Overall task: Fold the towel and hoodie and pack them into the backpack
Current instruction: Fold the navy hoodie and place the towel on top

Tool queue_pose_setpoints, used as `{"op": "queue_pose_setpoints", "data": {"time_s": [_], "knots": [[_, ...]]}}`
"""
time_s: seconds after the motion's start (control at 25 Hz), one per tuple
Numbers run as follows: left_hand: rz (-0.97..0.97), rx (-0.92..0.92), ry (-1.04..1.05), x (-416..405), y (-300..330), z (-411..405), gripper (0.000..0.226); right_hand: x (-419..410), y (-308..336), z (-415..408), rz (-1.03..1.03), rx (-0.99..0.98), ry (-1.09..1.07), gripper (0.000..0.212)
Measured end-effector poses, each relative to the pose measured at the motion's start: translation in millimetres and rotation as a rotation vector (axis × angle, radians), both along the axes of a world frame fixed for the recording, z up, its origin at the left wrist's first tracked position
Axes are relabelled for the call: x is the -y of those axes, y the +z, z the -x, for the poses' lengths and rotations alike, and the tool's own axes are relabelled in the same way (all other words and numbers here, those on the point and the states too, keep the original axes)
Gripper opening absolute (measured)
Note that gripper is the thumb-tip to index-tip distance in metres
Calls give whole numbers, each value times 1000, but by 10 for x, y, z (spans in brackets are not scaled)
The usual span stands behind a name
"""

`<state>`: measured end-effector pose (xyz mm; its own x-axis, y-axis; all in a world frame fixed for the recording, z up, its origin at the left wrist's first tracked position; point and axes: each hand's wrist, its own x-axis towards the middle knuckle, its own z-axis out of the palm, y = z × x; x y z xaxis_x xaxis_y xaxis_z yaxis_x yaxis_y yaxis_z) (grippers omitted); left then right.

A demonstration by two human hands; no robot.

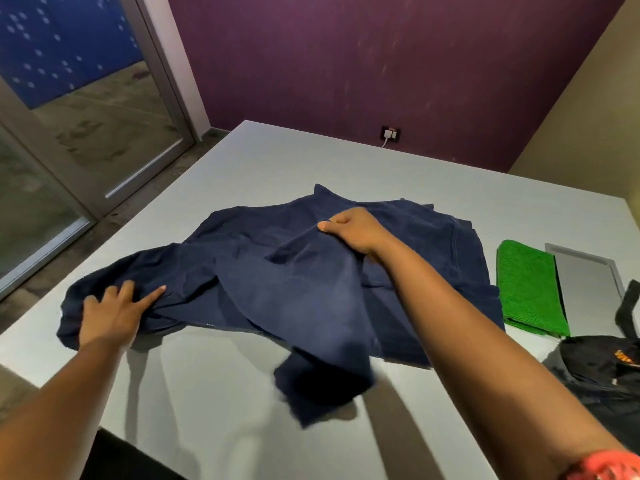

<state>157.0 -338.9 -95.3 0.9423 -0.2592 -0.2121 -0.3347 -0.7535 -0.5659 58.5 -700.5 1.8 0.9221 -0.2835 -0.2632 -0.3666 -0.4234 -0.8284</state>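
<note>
A dark blue hoodie (263, 258) lies spread and rumpled across the grey table (207, 393). My left hand (116, 313) lies flat on its left sleeve end, fingers straight. My right hand (353, 230) grips a fold of the hoodie near its middle and holds it up, so a blurred sleeve hangs toward the table's front. A green towel (530, 289), folded into a strip, lies to the right of the hoodie. The black backpack (602, 368) sits at the right edge, partly cut off.
A grey flat rectangular panel (585, 285) lies beside the towel on the right. A wall socket with a white plug (390, 134) is on the purple wall behind the table. A glass door (86, 133) stands to the left.
</note>
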Motion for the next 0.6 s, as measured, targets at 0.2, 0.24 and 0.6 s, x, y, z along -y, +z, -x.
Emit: {"op": "queue_pose_setpoints", "data": {"time_s": [0.2, 0.24, 0.6], "knots": [[296, -218, 373, 317, -211, 63, 71, 201, -316, 135, 152, 11, -12, 26], [407, -193, 376, 440, -252, 95, 74, 220, -457, 183, 163, -41, 45, 37], [849, -36, 233, 890, -490, 505, 95, 547, -1089, 921, 292, -601, -3, 122]]}}
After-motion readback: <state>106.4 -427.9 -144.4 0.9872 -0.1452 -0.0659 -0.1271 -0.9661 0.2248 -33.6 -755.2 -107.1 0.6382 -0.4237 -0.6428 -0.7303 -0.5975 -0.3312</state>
